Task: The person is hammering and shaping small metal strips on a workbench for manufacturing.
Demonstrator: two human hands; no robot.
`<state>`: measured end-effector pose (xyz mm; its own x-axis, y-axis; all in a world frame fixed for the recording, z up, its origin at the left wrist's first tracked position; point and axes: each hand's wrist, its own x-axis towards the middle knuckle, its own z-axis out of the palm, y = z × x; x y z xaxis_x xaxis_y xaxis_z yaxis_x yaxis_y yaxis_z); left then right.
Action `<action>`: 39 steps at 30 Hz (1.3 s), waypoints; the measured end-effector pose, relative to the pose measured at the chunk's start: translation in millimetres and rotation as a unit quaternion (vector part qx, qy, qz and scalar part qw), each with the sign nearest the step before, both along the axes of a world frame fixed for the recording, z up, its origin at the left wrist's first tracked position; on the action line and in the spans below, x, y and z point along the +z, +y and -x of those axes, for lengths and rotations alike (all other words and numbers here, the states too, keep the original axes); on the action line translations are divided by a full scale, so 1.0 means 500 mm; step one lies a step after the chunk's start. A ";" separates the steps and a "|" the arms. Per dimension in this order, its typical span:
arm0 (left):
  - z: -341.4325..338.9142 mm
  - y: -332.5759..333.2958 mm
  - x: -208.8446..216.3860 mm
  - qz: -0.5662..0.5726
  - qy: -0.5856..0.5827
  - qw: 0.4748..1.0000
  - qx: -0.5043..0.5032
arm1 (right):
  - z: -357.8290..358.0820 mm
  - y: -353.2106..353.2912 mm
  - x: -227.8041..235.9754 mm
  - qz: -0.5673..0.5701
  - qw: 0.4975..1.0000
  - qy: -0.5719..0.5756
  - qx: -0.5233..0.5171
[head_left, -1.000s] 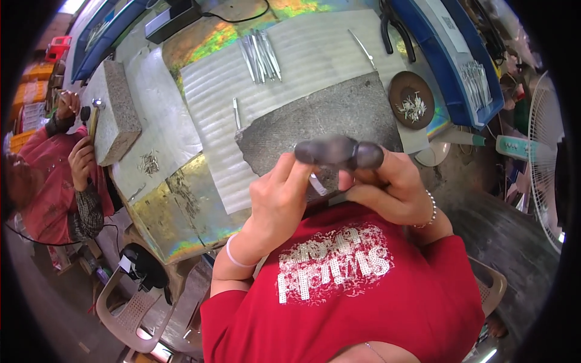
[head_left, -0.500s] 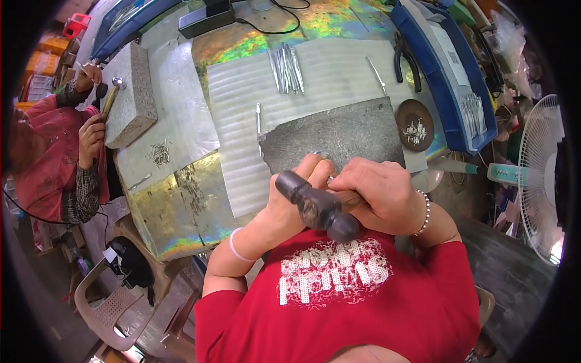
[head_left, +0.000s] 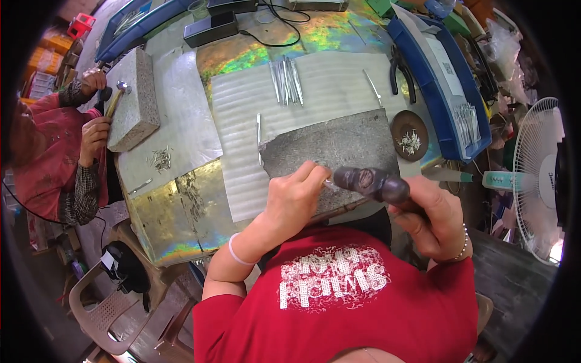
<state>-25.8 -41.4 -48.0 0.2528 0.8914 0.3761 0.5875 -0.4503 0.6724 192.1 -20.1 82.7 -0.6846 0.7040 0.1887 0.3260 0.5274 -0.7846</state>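
My left hand [head_left: 298, 192] is closed in a pinch at the front edge of a grey stone slab [head_left: 339, 139]. A small shiny metal piece [head_left: 328, 183] shows at its fingertips, mostly hidden. My right hand [head_left: 434, 219] is wrapped round the handle of a hammer, and the dark, round-ended hammer head [head_left: 370, 184] hangs in the air just right of my left fingertips. Beyond the slab, a bundle of slim silver metal tools [head_left: 286, 81] lies on white foam sheeting [head_left: 236, 115]. One more slim metal tool [head_left: 259, 139] rests left of the slab.
Right of the slab stand a brown dish [head_left: 396, 138] of small metal pieces, black-handled pliers [head_left: 395, 75] and a blue tray [head_left: 445, 124]. A white fan [head_left: 541, 175] is at far right. At left, a co-worker [head_left: 54, 145] holds a hammer by a granite block [head_left: 139, 109].
My right hand has moved right, away from my left hand, carrying the hammer with it. The hammer head has swung right and up. My left hand keeps its pinch at the slab.
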 end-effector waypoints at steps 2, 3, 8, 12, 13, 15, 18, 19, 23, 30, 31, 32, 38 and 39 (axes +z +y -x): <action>-0.002 0.002 -0.005 -0.002 -0.008 1.000 -0.005 | -0.004 -0.005 0.008 0.011 0.999 -0.042 0.013; -0.003 0.003 -0.007 -0.004 -0.017 1.000 -0.007 | -0.006 -0.005 0.005 -0.014 0.999 -0.048 0.015; -0.004 0.005 -0.005 0.001 -0.015 1.000 -0.011 | -0.014 -0.009 0.002 -0.062 0.997 -0.045 -0.008; -0.002 0.005 0.010 0.012 -0.011 1.000 -0.005 | -0.014 -0.003 -0.012 -0.018 0.999 -0.043 -0.017; -0.003 0.005 0.008 0.012 -0.010 1.000 -0.009 | -0.006 0.000 -0.016 -0.012 0.999 -0.018 -0.037; -0.004 0.003 0.001 -0.011 0.014 1.000 0.006 | 0.002 0.012 -0.032 0.020 0.999 -0.033 -0.032; -0.008 0.003 0.016 -0.009 0.019 1.000 0.004 | 0.035 0.030 -0.074 0.061 0.997 0.037 -0.041; -0.009 0.004 0.010 -0.015 0.001 1.000 0.008 | 0.050 0.041 -0.081 0.071 0.996 0.047 -0.025; -0.012 0.006 0.011 0.023 -0.010 1.000 0.011 | 0.068 0.064 -0.122 0.044 0.996 0.064 -0.048; -0.006 -0.012 -0.002 0.086 -0.153 0.984 0.037 | 0.020 0.058 -0.194 -0.013 0.985 -0.031 -0.168; -0.004 -0.013 0.003 0.120 -0.193 0.973 0.041 | 0.013 0.054 -0.204 -0.012 0.986 -0.032 -0.165; -0.002 -0.013 0.009 0.121 -0.193 0.973 0.045 | 0.009 0.049 -0.213 -0.040 0.980 -0.067 -0.184; 0.021 -0.006 0.037 0.355 -0.520 0.776 -0.021 | -0.003 0.038 -0.238 -0.135 0.944 -0.197 -0.227; 0.022 -0.004 0.039 0.355 -0.520 0.777 -0.018 | -0.002 0.039 -0.238 -0.138 0.941 -0.205 -0.230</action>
